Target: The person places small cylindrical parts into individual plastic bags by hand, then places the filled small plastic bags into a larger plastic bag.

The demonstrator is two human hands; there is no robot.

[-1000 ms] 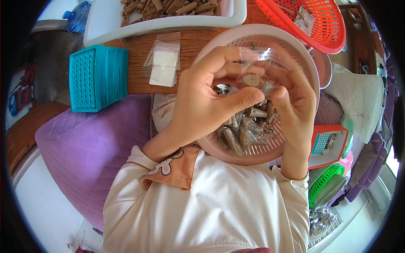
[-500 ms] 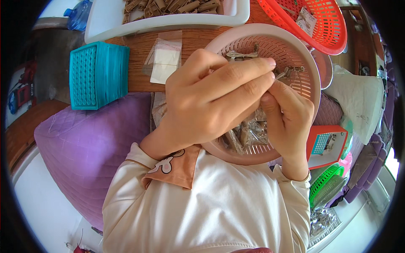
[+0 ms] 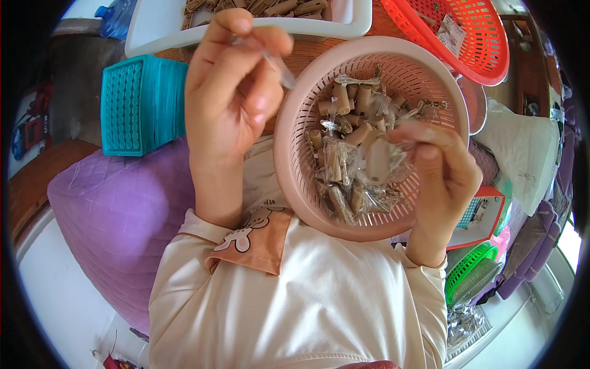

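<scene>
My left hand is raised left of the round pink basket. Its thumb and forefinger pinch a strip of clear plastic film, while the other fingers curl loosely. Over the basket's right side, my right hand has thumb and fingers closed at the edge of a clear-wrapped brown piece, slightly blurred. Beneath it, the basket holds several short brown tube-like pieces, many in clear plastic.
A white tub of brown pieces stands at the far edge. Stacked teal trays sit left, above a purple quilted cover. At right are a red basket, a red-rimmed box, and a green basket.
My hands were together over the basket and have parted. The left moved up and left with film; the right moved slightly right, and the wrapped piece now shows below its fingers.
</scene>
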